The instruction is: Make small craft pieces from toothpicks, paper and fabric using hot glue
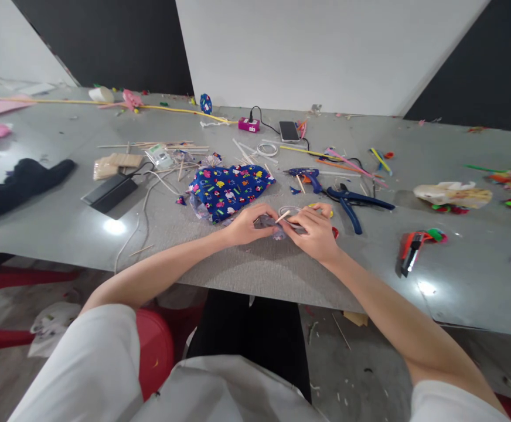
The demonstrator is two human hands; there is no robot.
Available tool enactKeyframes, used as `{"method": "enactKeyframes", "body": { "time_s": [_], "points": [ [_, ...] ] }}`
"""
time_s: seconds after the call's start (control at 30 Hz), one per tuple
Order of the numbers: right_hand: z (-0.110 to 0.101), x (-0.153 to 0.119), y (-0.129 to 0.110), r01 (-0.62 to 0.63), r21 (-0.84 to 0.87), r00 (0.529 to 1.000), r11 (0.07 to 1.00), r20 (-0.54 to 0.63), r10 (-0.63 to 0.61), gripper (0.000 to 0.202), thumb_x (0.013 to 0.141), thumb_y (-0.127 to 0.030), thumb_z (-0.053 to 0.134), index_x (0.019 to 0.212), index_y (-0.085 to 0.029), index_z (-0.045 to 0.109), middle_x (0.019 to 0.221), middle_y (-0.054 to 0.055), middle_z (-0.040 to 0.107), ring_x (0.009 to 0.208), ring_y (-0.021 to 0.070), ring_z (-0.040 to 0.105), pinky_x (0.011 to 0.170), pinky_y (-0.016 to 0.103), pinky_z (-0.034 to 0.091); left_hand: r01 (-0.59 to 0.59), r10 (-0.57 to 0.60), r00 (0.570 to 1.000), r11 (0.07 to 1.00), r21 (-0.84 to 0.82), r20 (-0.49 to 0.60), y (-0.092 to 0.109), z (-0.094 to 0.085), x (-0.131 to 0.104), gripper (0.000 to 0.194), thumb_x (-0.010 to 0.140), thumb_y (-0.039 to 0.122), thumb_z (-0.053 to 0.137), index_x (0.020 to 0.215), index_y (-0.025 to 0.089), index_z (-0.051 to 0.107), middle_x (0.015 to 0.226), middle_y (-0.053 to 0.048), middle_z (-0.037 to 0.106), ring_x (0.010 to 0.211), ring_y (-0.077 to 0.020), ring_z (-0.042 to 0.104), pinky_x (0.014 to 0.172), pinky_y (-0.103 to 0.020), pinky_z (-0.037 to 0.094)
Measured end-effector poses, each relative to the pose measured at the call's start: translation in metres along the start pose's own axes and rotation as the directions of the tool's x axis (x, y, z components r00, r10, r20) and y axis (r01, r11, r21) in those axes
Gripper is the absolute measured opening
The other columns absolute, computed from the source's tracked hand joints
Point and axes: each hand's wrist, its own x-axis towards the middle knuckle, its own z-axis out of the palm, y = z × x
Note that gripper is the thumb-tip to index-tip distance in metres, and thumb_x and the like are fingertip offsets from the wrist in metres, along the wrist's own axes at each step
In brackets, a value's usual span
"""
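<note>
- Wooden stick (282,216) between our hands, pinched by our right fingers (314,231), likely for fine control.
- Our left hand (249,225) narrows on crumpled film (278,233), seemingly steadying it.
- Beyond our left lies printed cloth (231,187); beyond our right, cutters (347,199), apparently for easy reach.

head | from above wearer's lap (247,337) | faces forward and down | table (365,255) near

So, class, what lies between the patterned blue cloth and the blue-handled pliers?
In the head view, a glue gun, a short stick and a small blue scrap lie between the cloth and the pliers.
</note>
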Motion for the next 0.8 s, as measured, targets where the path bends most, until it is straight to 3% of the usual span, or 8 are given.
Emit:
{"method": "enactKeyframes", "body": {
  "time_s": [0.2, 0.37, 0.47, 0.8],
  "points": [
    [0.0013, 0.0002, -0.0015, -0.035, 0.021, 0.997, 0.999, -0.062, 0.036, 0.026, 0.098, -0.029, 0.075, 0.078, -0.024, 0.06, 0.067, -0.006, 0.067, 0.068, 0.0142, 0.063, 0.09, 0.042, 0.038, 0.089, -0.091, 0.992, 0.996, -0.029, -0.085, 0.0002, 0.0072, -0.002, 0.014, 0.097, 0.029, 0.07, 0.106, 0.018, 0.069, 0.106, -0.009, 0.071, 0.097, -0.0176, 0.067, 0.083, -0.03, 0.051],
    [0.0033, -0.001, -0.0001, -0.047, 0.037, 0.996, 0.998, -0.07, 0.049, 0.028, 0.098, -0.032, 0.076, 0.077, -0.024, 0.059, 0.066, -0.006, 0.066, 0.065, 0.0141, 0.062, 0.09, 0.042, 0.039, 0.157, -0.161, 0.978, 0.987, -0.044, -0.13, 0.0007, 0.0086, -0.0015, 0.03, 0.089, 0.032, 0.081, 0.111, 0.017, 0.068, 0.105, -0.007, 0.072, 0.09, -0.0154, 0.065, 0.076, -0.027, 0.048],
    [0.003, -0.0004, -0.0008, -0.046, 0.041, 0.995, 0.998, -0.084, 0.05, 0.028, 0.098, -0.032, 0.076, 0.077, -0.024, 0.059, 0.066, -0.006, 0.066, 0.064, 0.0139, 0.061, 0.09, 0.042, 0.039, 0.186, -0.191, 0.973, 0.981, -0.05, -0.133, 0.0004, 0.0088, -0.0018, 0.029, 0.087, 0.031, 0.083, 0.108, 0.017, 0.068, 0.1, -0.005, 0.072, 0.083, -0.0137, 0.062, 0.073, -0.026, 0.045],
    [0.0004, -0.0004, -0.0023, -0.039, 0.037, 0.994, 0.999, -0.105, 0.042, 0.023, 0.096, -0.03, 0.078, 0.081, -0.025, 0.062, 0.068, -0.006, 0.067, 0.063, 0.0136, 0.061, 0.089, 0.042, 0.04, 0.163, -0.17, 0.974, 0.985, -0.058, -0.152, 0.0043, 0.0059, 0.0003, 0.015, 0.092, 0.025, 0.077, 0.104, 0.018, 0.075, 0.099, -0.006, 0.076, 0.085, -0.0148, 0.066, 0.069, -0.026, 0.044]
  ]
}}
